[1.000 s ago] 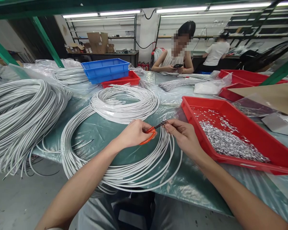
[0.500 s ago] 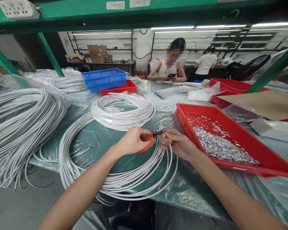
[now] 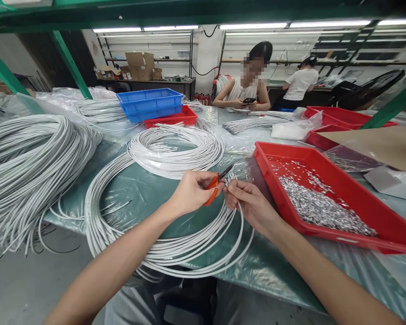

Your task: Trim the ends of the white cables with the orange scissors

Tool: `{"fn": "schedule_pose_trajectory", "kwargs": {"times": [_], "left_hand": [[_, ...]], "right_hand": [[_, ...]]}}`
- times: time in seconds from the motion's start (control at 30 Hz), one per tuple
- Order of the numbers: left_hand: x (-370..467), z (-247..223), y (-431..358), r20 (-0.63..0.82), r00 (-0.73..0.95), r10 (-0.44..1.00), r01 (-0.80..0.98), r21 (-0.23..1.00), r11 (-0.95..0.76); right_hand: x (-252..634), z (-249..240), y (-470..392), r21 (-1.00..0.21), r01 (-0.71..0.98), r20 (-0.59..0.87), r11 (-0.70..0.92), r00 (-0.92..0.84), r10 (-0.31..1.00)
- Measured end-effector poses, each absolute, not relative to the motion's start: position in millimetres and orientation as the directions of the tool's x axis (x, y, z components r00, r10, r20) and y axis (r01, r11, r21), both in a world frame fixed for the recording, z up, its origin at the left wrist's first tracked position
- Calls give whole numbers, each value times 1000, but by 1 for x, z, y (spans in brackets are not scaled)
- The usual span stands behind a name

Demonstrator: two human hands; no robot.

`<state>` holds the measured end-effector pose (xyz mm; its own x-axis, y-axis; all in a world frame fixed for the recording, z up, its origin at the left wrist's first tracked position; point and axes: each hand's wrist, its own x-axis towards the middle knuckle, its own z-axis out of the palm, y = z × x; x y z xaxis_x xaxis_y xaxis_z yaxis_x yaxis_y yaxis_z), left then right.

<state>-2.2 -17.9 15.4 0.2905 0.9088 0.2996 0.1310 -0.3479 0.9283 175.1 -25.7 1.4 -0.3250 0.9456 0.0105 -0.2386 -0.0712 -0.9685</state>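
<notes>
My left hand [image 3: 196, 192] is wrapped round the orange handles of small scissors [image 3: 214, 186], whose dark blades point up and to the right. Close beside it, my right hand [image 3: 248, 201] pinches the ends of white cables [image 3: 230, 174]. The blades are just above and left of those fingers. These cables belong to a large loose coil [image 3: 98, 194] that curves round to the left and under my left forearm. Behind my hands lies a second, tighter coil [image 3: 176, 167] of white cable.
A red tray [image 3: 328, 158] with many small silvery pieces stands at the right. A thick cable bundle [image 3: 37, 158] lies at the left. Farther back are a blue bin [image 3: 150, 104], a red bin [image 3: 189, 116] and a seated person [image 3: 245, 92] holding a phone.
The scissors have turned so the blades point more steeply upward, off the cable ends near my right fingertips. The whole view has shifted slightly.
</notes>
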Motion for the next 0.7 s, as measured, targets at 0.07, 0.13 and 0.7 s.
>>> {"fn": "schedule_pose_trajectory", "kwargs": {"times": [0.07, 0.13, 0.7], "left_hand": [[-1, 15, -19, 299, 301, 905, 121, 930, -347], [-1, 16, -19, 296, 310, 904, 122, 930, -346], [-1, 12, -17, 242, 330, 913, -25, 969, -247]], "right_hand": [[174, 2, -27, -975, -217, 21, -48, -307, 952], [173, 3, -28, -980, -199, 41, -19, -290, 956], [166, -3, -34, -977, -78, 202, 196, -88, 975]]}}
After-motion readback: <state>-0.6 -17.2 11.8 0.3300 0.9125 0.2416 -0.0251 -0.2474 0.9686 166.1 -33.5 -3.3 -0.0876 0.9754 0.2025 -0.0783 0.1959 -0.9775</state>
